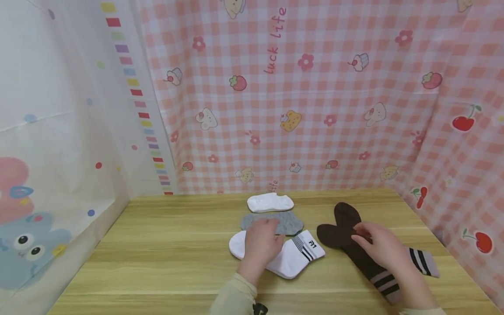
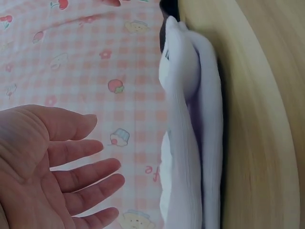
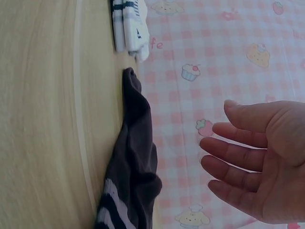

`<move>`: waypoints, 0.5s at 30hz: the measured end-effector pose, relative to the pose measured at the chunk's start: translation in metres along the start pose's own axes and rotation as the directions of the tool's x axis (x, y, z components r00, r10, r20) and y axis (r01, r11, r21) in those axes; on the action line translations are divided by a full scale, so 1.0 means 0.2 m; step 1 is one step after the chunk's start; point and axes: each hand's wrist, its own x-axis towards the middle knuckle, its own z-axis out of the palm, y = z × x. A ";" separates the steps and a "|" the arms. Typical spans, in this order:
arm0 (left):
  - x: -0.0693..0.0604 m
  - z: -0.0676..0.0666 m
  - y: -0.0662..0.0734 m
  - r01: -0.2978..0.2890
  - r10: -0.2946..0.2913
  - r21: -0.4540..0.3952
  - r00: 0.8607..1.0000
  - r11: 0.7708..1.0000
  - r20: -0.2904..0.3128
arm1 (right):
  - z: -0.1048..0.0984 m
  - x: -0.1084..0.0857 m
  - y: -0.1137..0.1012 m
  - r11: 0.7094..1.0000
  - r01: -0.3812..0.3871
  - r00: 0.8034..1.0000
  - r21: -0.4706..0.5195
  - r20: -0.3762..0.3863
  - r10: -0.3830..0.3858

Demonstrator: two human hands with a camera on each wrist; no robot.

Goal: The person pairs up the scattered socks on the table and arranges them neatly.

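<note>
Above a pair of white socks (image 1: 289, 264) with black-striped cuffs hovers my left hand (image 1: 261, 245), its fingers apart and nothing in them. In the left wrist view a gap shows between that hand and the white socks (image 2: 183, 143). My right hand (image 1: 379, 245) hangs over two dark brown socks (image 1: 346, 234) with striped cuffs, which lie crossed on the table at the right. Its fingers are loosely bent and empty, and the right wrist view shows it apart from the brown socks (image 3: 136, 143). Part of the brown pair is hidden behind the right hand and forearm.
Behind the white pair lies a grey ankle sock (image 1: 291, 223), partly covered by the left hand. Farther back is a white low-cut sock (image 1: 270, 203). The wooden table (image 1: 157, 253) ends at a pink checked cloth (image 1: 252, 144); a white printed cloth (image 1: 78, 131) hangs at left.
</note>
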 end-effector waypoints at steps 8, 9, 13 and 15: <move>0.02 0.01 0.06 0.044 -0.041 -0.038 0.996 0.998 0.074 | -0.05 -0.02 0.05 0.999 -0.041 0.999 -0.001 0.026 0.041; 0.02 0.01 0.07 0.048 -0.044 -0.044 0.996 0.998 0.080 | -0.06 -0.02 0.06 0.999 -0.045 0.999 0.000 0.027 0.045; 0.03 0.01 0.09 0.054 -0.048 -0.061 0.994 0.997 0.094 | -0.08 -0.04 0.09 0.999 -0.049 0.999 0.005 0.007 0.049; 0.04 0.02 0.11 0.058 -0.051 -0.070 0.994 0.996 0.102 | -0.09 -0.05 0.11 0.999 -0.044 0.999 0.012 -0.004 0.044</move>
